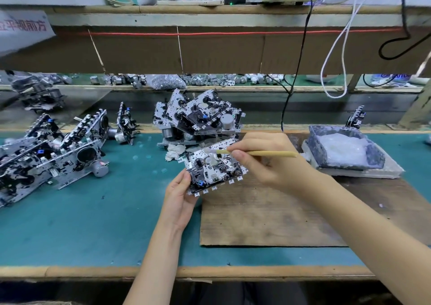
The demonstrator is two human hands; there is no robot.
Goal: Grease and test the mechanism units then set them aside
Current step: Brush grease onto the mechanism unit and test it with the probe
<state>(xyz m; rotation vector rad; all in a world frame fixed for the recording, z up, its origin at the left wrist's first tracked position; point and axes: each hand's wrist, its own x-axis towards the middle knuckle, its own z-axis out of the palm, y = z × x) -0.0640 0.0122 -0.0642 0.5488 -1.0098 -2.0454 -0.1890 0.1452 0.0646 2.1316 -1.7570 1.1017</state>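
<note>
My left hand (180, 195) grips a silver and black mechanism unit (213, 168) by its lower left edge, tilted above the bench. My right hand (263, 157) pinches a thin wooden brush (268, 153), whose white greasy tip lies on the unit's upper part. A pile of the same units (198, 118) stands just behind. More units (53, 153) lie in a row at the left. A grey tray of white grease (342, 148) sits at the right.
A brown board (279, 216) covers the green mat (93, 211) under my hands. A crumpled white cloth (173, 151) lies by the pile. Black and white cables (333, 55) hang from the shelf above. Small motors (233, 79) line the back ledge.
</note>
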